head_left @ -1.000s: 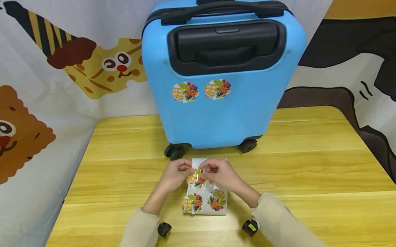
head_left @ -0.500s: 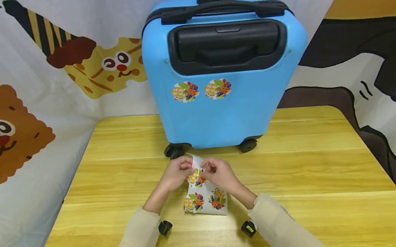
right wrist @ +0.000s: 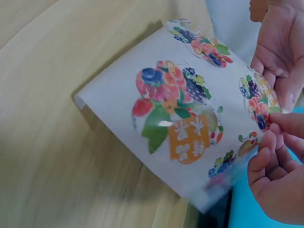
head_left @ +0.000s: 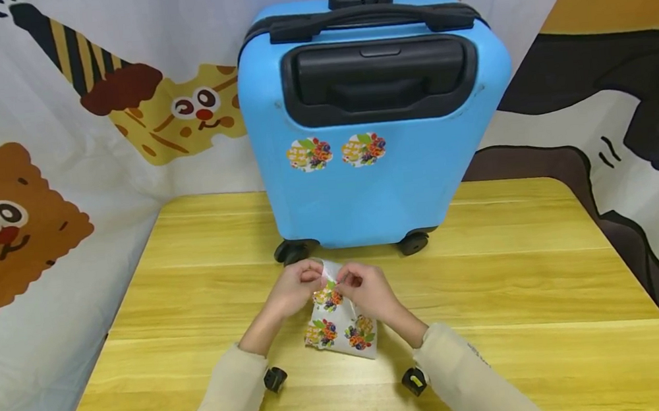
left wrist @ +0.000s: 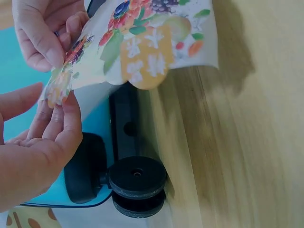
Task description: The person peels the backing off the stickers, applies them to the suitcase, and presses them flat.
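Observation:
A white sticker sheet (head_left: 343, 346) printed with colourful fruit stickers is held up between both hands, close in front of the suitcase. The left hand (head_left: 293, 291) pinches it near its upper left edge, with fingers (left wrist: 61, 121) behind the bent sheet in the left wrist view. The right hand (head_left: 370, 289) pinches the upper part from the other side. Thumb and forefinger meet at the edge of one fruit sticker (right wrist: 260, 102) in the right wrist view. A blue suitcase (head_left: 364, 195) stands upright behind the hands, bearing two matching stickers (head_left: 309, 154) side by side below its black handle recess.
The suitcase's black wheels (head_left: 293, 252) rest on a wooden table (head_left: 521, 279) just beyond the sheet. A cartoon-printed cloth (head_left: 181, 21) hangs behind and at the sides. Black wrist devices (head_left: 275, 379) sit at both cuffs.
The sheet's upper end curled up and shifted, and its lower part swung slightly. Both hands have kept their pinch and stayed nearly in place. The suitcase has not moved.

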Motion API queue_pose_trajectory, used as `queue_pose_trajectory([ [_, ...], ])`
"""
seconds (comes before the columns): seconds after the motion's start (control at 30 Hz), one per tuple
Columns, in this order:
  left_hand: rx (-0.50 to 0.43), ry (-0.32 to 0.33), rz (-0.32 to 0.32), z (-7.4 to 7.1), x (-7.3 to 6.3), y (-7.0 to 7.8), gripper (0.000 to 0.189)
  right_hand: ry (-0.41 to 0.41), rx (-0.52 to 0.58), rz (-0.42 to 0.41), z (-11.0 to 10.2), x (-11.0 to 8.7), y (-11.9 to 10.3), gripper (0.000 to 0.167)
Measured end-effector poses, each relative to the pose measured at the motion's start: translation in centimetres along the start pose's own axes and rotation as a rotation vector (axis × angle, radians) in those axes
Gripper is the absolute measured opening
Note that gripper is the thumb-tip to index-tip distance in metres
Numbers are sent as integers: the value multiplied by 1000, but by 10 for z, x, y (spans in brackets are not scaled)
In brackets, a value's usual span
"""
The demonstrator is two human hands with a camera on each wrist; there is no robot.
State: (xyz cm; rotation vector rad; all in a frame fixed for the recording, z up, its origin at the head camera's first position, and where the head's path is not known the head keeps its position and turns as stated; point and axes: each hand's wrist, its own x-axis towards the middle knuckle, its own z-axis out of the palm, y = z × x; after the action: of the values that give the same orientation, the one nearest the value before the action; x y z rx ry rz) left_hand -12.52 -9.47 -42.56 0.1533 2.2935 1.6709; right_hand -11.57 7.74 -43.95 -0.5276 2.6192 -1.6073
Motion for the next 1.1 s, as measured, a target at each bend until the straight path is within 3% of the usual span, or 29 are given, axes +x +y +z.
queue_pose_trajectory([
  [0.23,7,26,-7,-1,0,3,13,4,23,-21,2,-1,1,11],
  [0.47,40,77,11,-3,2,4,8,-8,75,0,-9,-7,-40,6],
  [0.7,24,79,16,-5,2,0,7,-54,106,19,-11,-8,-40,5],
  [0.9,32,119,9,-10,2,-6,7,-85,121,44,-13,-10,-38,4],
  [1.1,59,138,-39,-18,0,-14,11,-85,114,105,-18,-11,-35,4],
])
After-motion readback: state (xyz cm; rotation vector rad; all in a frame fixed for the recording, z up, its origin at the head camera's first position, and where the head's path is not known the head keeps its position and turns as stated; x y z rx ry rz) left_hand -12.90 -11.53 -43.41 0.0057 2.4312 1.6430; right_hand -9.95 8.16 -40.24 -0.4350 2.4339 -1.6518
